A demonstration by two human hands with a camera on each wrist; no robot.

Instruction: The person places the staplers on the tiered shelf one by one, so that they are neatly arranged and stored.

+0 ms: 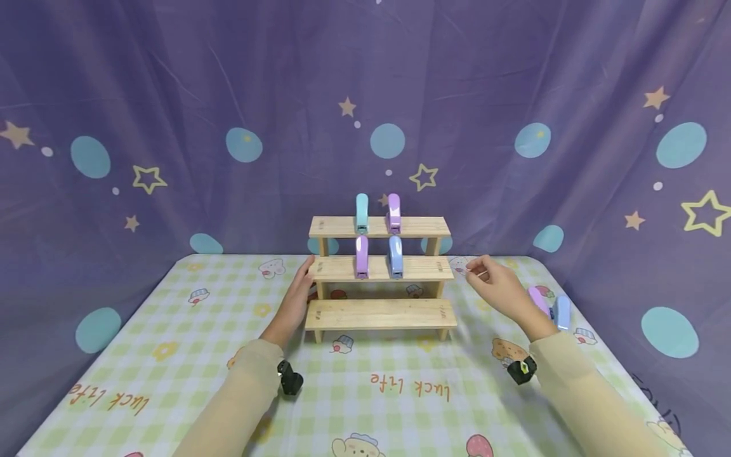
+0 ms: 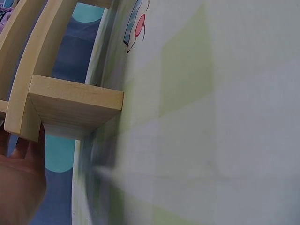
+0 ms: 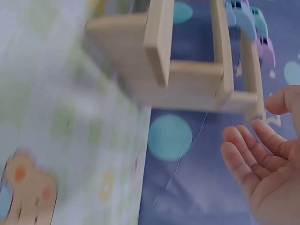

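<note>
A three-step wooden display rack (image 1: 379,314) stands on the table. On its top step are a teal stapler (image 1: 362,212) and a purple stapler (image 1: 394,212). The middle step bears another purple stapler (image 1: 362,256) and a blue stapler (image 1: 396,256). My left hand (image 1: 292,301) grips the left end of the middle step; in the left wrist view its fingers are partly hidden behind the wood. To the right of the rack, my right hand (image 1: 499,289) is raised with loosely bent fingers and holds nothing; the right wrist view shows its palm (image 3: 274,178).
At the table's right side lie a purple stapler (image 1: 539,299) and a blue stapler (image 1: 562,312), close together behind my right forearm. A green checked cloth (image 1: 217,343) covers the table. Purple curtains (image 1: 285,82) with stars and dots hang at the back and sides.
</note>
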